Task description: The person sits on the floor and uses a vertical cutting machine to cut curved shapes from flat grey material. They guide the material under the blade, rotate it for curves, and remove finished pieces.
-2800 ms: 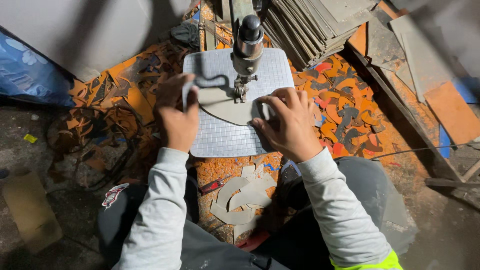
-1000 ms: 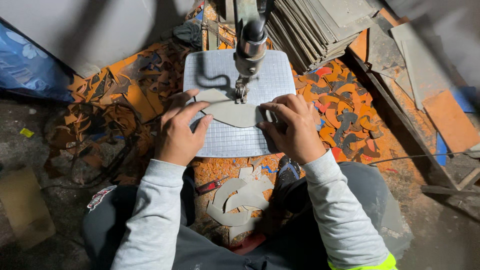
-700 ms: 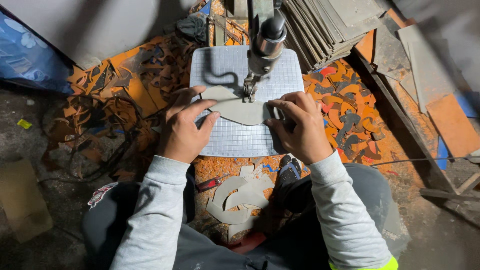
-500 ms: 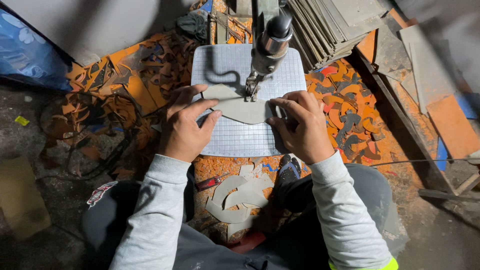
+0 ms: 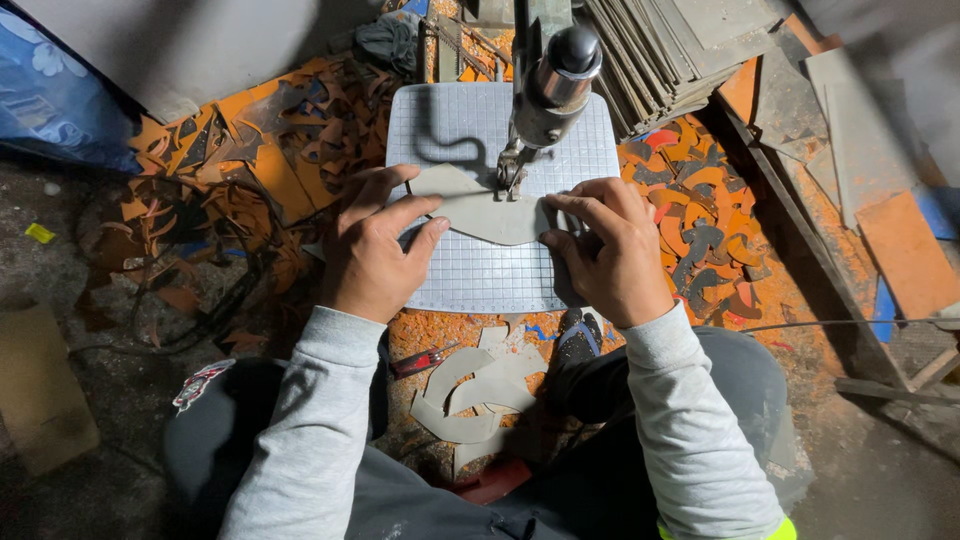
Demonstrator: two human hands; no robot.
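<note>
Since the earlier frame I see my left hand point(image 5: 375, 255) has slid in from the surface's point(image 5: 455, 110) left edge; the grey sheet piece point(image 5: 487, 212) lies mid-surface under the saw head point(image 5: 545, 95), between both hands; left fingers spread flat on it, right hand point(image 5: 610, 250) pinching its right end; long axis runs left-right.
</note>
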